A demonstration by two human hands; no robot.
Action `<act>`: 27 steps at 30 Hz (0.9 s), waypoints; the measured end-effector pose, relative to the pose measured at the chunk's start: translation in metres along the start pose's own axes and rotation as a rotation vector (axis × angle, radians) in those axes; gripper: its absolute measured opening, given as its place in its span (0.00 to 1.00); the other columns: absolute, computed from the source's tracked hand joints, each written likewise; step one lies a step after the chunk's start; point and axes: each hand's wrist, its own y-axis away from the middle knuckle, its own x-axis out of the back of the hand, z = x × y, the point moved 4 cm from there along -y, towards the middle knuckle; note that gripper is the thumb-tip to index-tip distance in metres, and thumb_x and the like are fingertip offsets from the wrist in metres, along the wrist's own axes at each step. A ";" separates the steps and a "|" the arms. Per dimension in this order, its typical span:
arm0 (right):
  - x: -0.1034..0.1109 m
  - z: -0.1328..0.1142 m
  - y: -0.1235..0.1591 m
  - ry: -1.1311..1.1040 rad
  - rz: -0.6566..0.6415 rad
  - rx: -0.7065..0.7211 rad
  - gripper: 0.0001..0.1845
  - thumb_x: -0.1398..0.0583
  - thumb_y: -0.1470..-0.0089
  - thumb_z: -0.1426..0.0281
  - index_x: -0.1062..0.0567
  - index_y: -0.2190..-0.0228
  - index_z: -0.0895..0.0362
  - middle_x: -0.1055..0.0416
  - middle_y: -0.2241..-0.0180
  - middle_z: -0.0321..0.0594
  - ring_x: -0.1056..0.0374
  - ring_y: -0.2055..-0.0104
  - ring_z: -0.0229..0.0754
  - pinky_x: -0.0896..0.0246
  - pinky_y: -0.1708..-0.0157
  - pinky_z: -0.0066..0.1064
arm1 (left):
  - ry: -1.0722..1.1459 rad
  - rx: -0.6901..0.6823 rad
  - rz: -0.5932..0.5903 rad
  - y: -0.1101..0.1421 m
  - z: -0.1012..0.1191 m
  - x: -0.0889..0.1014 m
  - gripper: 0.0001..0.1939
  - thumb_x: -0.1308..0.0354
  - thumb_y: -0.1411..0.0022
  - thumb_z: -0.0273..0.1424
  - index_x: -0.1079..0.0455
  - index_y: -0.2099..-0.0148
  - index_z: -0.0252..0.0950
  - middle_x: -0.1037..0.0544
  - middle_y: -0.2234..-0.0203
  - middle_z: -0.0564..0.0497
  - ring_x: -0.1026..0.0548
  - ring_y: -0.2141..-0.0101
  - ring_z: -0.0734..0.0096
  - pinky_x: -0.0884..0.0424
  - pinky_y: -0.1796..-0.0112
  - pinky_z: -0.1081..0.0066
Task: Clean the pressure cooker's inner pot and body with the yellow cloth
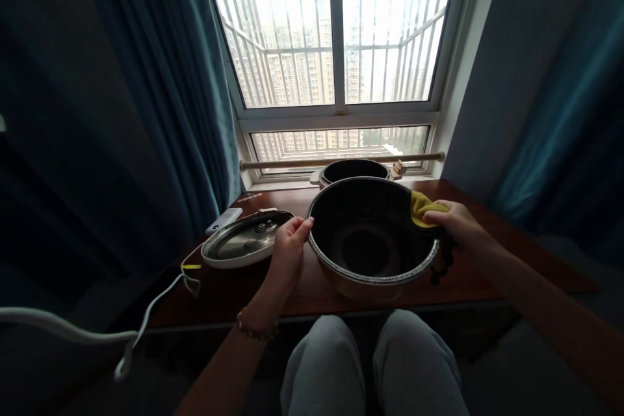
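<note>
A dark inner pot (pixel 368 250) is tilted toward me above the near part of the table, its inside facing my view. My left hand (pixel 291 237) pinches its rim on the left side. On the right rim, a yellow cloth (pixel 423 209) is folded over the edge, and my right hand (pixel 455 224) is closed on it; a darker part of the cloth hangs below. Behind the pot stands the cooker body (pixel 355 170), partly hidden by it. To the left of my left hand lies the lid (pixel 248 240), underside up.
The reddish-brown table (pixel 487 240) runs to the window (pixel 336 32). A pale flat device (pixel 224 220) lies beyond the lid. A white cable (pixel 156 302) with a yellow tie crosses the table's left side. Blue curtains (pixel 166 78) hang on both sides.
</note>
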 end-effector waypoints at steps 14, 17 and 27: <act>-0.012 0.083 -0.036 -0.098 -0.012 -0.149 0.08 0.40 0.71 0.73 0.33 0.81 0.58 0.33 0.85 0.34 0.38 0.82 0.35 0.45 0.83 0.25 | -0.016 0.035 0.025 0.009 -0.062 -0.012 0.15 0.41 0.51 0.39 0.38 0.78 0.34 0.36 0.84 0.57 0.40 0.81 0.80 0.42 0.77 0.77; -0.013 0.077 -0.036 -0.140 0.008 -0.156 0.06 0.40 0.71 0.73 0.34 0.83 0.58 0.35 0.86 0.33 0.40 0.83 0.34 0.47 0.85 0.25 | -0.005 0.021 0.023 0.004 -0.063 -0.012 0.14 0.43 0.49 0.38 0.37 0.78 0.34 0.35 0.84 0.57 0.40 0.81 0.80 0.42 0.77 0.77; -0.033 0.071 -0.065 -0.232 0.003 -0.105 0.05 0.40 0.70 0.73 0.34 0.84 0.59 0.35 0.86 0.33 0.40 0.84 0.34 0.46 0.85 0.25 | -0.017 0.010 0.060 -0.027 -0.068 -0.012 0.13 0.44 0.49 0.38 0.38 0.77 0.34 0.35 0.84 0.57 0.40 0.81 0.80 0.43 0.77 0.76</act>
